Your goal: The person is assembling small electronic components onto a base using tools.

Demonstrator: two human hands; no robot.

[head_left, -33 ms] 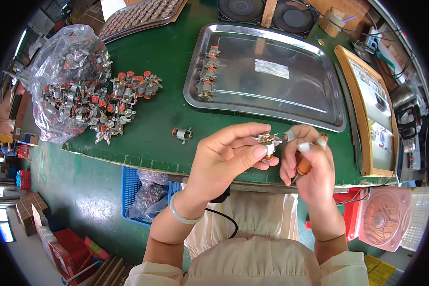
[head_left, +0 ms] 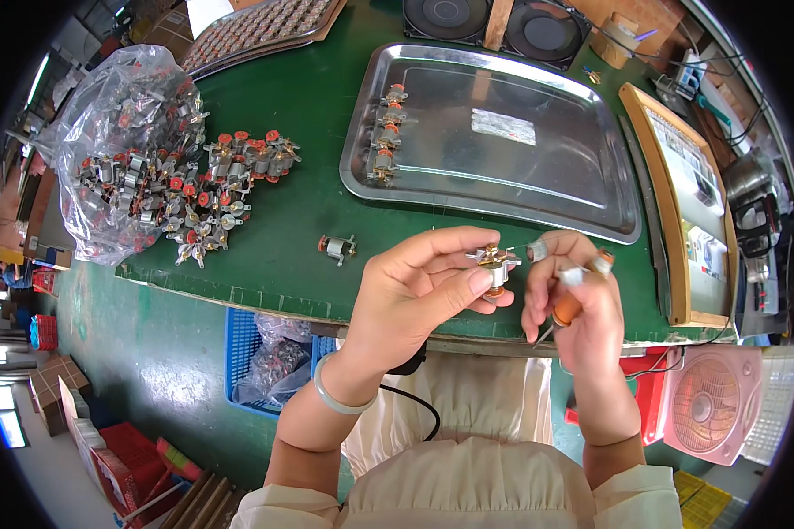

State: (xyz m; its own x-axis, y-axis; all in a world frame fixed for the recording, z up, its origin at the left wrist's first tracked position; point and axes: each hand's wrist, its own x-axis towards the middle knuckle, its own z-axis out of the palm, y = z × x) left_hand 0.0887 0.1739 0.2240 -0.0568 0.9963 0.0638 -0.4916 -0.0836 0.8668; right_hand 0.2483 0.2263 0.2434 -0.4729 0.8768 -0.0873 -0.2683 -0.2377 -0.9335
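Note:
Between the thumb and fingers of my left hand (head_left: 428, 278) is a small metal motor-like part (head_left: 496, 267), with brass-coloured contacts on top and an orange end below. My right hand (head_left: 582, 304) is closed around an orange-handled tool (head_left: 566, 309) whose thin metal shaft points down and left; its exact kind I cannot make out. A fine thread or wire seems to run from the part toward my right fingers, which have pale wrappings on them. One similar part (head_left: 336, 248) lies alone on the green table (head_left: 309, 212), left of my left hand.
Beyond my hands lies a metal tray (head_left: 573, 176) with a column of parts (head_left: 388, 132) along its left side. At left, a clear plastic bag (head_left: 84, 207) spills many parts. A wooden frame (head_left: 675, 203) borders the right; two black speakers (head_left: 538, 35) stand behind.
My right hand has shifted slightly right, away from the held part, and more of the tool's shaft shows. The left hand has barely moved.

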